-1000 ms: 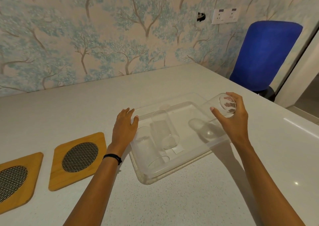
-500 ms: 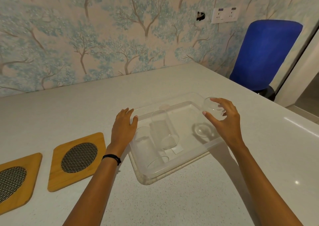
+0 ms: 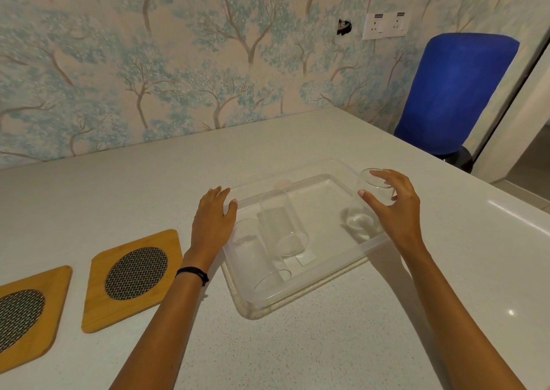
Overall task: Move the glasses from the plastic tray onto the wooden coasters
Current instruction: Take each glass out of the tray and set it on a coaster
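Observation:
A clear plastic tray lies in the middle of the white table. Two clear glasses lie on their sides in it: one in the middle, another by the left wall. A third glass stands upright at the tray's right end, and my right hand curls around its upper part from the right. My left hand rests flat on the tray's left rim, fingers spread. Two wooden coasters with dark mesh centres lie to the left: the nearer coaster and the far-left coaster.
A blue chair stands past the table's far right corner. A papered wall with sockets runs along the back. The table's right edge is close to the tray.
My right hand has turned the glass from tilted on its side above the tray's right rim to upright, and lowered it onto the tray floor. My left hand has stayed on the rim.

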`<state>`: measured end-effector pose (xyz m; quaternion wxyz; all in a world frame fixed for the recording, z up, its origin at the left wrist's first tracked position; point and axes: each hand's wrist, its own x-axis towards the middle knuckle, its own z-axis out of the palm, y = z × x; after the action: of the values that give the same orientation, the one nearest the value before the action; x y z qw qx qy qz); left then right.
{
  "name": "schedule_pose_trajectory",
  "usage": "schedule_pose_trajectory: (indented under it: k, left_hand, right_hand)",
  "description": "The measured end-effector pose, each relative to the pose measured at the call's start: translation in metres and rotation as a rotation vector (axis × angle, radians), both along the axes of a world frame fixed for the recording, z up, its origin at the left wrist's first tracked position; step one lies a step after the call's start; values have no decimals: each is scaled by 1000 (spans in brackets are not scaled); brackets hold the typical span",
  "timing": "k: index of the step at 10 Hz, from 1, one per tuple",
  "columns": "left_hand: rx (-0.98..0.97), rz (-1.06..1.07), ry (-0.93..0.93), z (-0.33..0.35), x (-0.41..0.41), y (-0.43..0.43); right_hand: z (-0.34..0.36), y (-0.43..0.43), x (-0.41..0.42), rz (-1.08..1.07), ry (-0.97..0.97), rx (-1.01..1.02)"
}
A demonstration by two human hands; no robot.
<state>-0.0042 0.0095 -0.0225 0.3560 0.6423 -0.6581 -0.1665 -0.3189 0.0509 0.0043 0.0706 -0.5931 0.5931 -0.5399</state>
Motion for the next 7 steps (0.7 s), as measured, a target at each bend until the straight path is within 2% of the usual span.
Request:
schedule_pose_trajectory:
  k: [3,4,5,6,7]
  left_hand:
    - [3,-1,-8,0,1,0]
    - [3,0,-16,0,0,0]
    - [-4,0,-12,0,0,1]
    - [-6,1,-19,1,0,1]
    - [-5,1,-19,1,0,2]
  right_hand:
    - [4,-1,3,-36,85,91]
    - [12,4,17,-98,159,-72]
    - [16,10,42,-31,201,-200]
    - [12,14,70,140,204,-113]
    - [3,16,90,283,203,76]
